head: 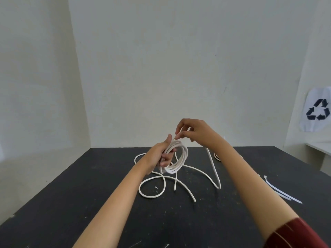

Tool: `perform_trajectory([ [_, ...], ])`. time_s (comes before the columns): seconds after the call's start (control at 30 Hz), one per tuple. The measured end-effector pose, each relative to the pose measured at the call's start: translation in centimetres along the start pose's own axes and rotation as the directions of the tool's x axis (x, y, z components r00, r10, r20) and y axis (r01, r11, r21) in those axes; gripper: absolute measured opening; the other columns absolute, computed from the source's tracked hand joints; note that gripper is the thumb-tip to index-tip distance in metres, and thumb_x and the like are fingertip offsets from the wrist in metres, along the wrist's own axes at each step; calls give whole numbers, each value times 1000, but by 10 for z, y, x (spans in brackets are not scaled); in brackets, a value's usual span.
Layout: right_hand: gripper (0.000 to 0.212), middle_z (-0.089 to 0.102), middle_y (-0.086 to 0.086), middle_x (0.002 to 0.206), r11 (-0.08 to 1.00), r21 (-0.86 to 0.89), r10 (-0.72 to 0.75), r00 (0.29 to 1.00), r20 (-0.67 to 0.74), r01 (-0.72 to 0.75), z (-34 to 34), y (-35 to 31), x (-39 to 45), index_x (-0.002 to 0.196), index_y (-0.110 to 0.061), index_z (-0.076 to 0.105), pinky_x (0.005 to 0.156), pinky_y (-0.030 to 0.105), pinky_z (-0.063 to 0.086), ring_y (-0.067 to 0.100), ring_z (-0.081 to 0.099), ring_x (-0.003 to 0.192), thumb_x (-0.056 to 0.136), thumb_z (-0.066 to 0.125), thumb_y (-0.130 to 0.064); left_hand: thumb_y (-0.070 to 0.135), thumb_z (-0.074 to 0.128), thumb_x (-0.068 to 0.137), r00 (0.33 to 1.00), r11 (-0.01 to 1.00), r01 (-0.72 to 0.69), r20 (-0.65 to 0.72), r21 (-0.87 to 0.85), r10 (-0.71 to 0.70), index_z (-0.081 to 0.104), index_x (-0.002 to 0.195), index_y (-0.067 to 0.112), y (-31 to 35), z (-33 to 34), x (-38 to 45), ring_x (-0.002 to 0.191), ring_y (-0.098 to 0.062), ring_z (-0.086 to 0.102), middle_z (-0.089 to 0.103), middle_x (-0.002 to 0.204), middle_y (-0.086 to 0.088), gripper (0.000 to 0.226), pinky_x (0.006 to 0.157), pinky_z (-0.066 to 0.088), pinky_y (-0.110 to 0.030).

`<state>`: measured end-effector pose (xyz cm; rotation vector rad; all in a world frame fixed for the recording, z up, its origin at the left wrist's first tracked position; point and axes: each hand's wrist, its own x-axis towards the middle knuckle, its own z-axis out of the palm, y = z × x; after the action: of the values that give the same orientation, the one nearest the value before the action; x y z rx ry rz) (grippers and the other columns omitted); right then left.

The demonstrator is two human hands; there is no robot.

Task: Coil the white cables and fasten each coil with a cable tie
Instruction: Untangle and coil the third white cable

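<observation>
My left hand [162, 154] grips a coil of white cable [180, 159] made of several loops, held upright above the black table [89, 194]. My right hand [193, 133] pinches a strand of the same cable at the top of the coil, just beside my left thumb. Loose white cable [152, 187] trails from the coil down onto the table in loops, and one stretch [214, 169] runs down from under my right hand to a sharp bend. Two cut ends lie near the middle of the table. White cable ties [281, 191] lie flat at the right.
A second small white coil [217, 157] peeks out behind my right forearm at the back of the table. A white wall stands behind. A bag with a recycling symbol [318, 110] hangs at the far right above a white ledge [318, 148].
</observation>
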<state>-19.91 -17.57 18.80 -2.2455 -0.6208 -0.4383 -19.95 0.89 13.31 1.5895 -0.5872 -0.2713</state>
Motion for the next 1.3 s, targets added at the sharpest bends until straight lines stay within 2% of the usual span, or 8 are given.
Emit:
perform_trajectory([
  [0.33,16,58,-2,78,871,483,117,993,-14,-96,17,40,-16,99,-15,68,54,25,40,11,40,52,90,70,-28,39,48,88,1000,865,-14,-21,-501,3,45,66,15,11,-24,0,35,-7,6,24,38,12,33,40,5,-19],
  [0.53,13,63,0,79,856,487,178,983,38,-174,41,61,-30,104,-18,67,68,27,47,14,58,64,91,68,-17,38,43,92,984,657,-174,-155,-733,88,44,66,17,27,-41,5,36,-8,5,27,35,9,33,34,15,-16],
  [0.67,17,67,2,81,876,427,200,975,97,-222,62,68,-40,108,-12,64,68,20,50,15,68,69,91,68,-13,40,35,100,943,586,-309,-320,-749,89,42,69,17,37,-53,14,26,-6,21,28,37,8,39,34,20,-15],
  [0.77,23,70,11,91,916,340,179,976,126,-212,71,74,-46,114,-18,62,89,28,53,18,73,84,92,67,-15,44,36,100,892,528,-414,-445,-742,75,41,69,16,42,-61,22,30,-5,28,30,40,8,42,36,26,-15],
  [0.9,32,64,-1,87,969,177,151,981,119,-170,73,70,-46,115,-41,63,83,26,53,6,68,75,95,61,-16,51,36,97,824,582,-473,-566,-661,27,29,63,18,42,-63,30,35,-7,32,31,43,7,49,43,34,-16],
  [1.0,43,51,-10,89,996,14,87,989,118,-89,63,55,-42,116,-54,60,78,16,41,4,57,75,97,55,-16,48,45,95,788,604,-478,-615,-638,-26,38,74,18,39,-62,34,38,-8,36,34,48,6,38,49,38,-18],
  [1.13,42,50,-4,97,991,-131,-11,993,118,26,47,29,-31,127,-35,64,79,16,41,10,56,85,98,50,-8,41,45,97,775,665,-444,-630,-600,-51,43,86,20,31,-54,34,41,-10,41,40,49,7,24,55,38,-21],
  [1.3,44,62,-11,99,950,-251,-184,982,39,188,29,-6,-26,108,-36,74,83,32,51,9,61,94,91,49,-3,43,44,98,800,805,-331,-599,-493,-38,38,86,18,16,-36,38,46,-9,47,44,51,8,28,55,40,-23],
])
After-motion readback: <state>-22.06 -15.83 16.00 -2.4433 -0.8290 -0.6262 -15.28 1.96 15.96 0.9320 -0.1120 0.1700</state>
